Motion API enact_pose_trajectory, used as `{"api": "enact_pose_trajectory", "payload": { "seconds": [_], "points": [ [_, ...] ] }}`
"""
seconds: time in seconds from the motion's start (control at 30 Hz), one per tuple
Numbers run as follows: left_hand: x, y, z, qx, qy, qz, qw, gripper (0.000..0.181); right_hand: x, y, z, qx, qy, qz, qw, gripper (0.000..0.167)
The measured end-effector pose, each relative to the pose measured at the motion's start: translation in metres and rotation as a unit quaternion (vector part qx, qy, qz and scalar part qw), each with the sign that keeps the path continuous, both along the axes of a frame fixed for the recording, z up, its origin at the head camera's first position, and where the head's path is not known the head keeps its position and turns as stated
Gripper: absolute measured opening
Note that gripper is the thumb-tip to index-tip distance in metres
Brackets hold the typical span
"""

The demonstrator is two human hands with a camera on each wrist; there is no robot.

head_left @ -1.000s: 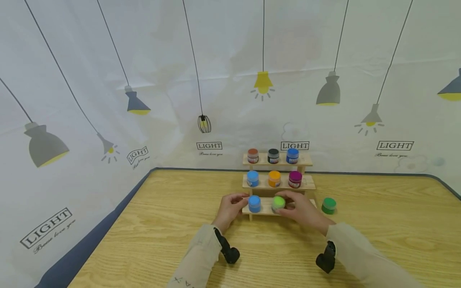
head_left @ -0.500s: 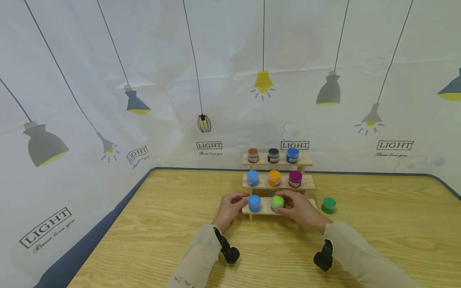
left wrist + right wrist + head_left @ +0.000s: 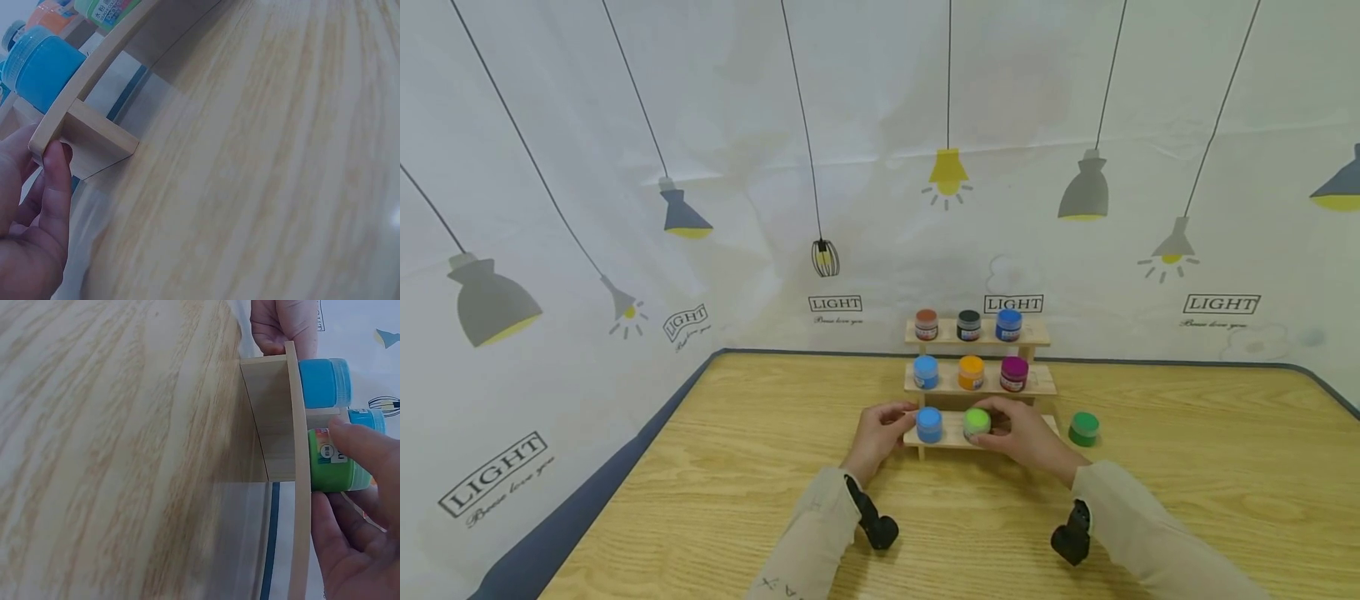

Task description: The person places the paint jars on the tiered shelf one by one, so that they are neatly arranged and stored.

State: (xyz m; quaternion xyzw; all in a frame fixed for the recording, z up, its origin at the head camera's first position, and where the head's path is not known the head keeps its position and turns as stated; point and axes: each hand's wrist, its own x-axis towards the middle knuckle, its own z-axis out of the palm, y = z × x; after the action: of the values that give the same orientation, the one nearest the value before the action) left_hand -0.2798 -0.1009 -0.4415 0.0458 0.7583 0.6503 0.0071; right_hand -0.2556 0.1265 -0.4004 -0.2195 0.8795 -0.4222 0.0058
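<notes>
On the bottom tier of a three-tier wooden display rack stands a light green paint jar. My right hand holds this jar between thumb and fingers; in the right wrist view its base meets the board. At the rack's left end, my left hand pinches the bottom board, a finger underneath its edge in the left wrist view. Close to that hand is a blue paint jar on the same board. To the right of the rack, a dark green paint jar stands on the table.
Several more jars fill the upper tiers, among them an orange jar, a purple jar and a black-lidded jar. The wooden table ends at a dark edge against a wall covering printed with lamps.
The light green jar has shifted slightly left along the bottom board, with my right hand and forearm moving along. My left hand stays in place at the rack's end.
</notes>
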Motion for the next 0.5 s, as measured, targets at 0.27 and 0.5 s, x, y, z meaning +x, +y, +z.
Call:
{"api": "enact_pose_trajectory", "payload": {
  "seconds": [0.27, 0.5],
  "points": [
    [0.0007, -0.0003, 0.0, -0.001, -0.001, 0.0, 1.0, 0.022, -0.0003, 0.0001, -0.0012, -0.004, -0.004, -0.001, 1.0, 0.035],
    [0.0002, -0.0001, -0.0004, -0.001, -0.001, 0.0, 1.0, 0.023, 0.0006, 0.0001, -0.0006, -0.007, -0.006, -0.002, 1.0, 0.036]
  ]
}}
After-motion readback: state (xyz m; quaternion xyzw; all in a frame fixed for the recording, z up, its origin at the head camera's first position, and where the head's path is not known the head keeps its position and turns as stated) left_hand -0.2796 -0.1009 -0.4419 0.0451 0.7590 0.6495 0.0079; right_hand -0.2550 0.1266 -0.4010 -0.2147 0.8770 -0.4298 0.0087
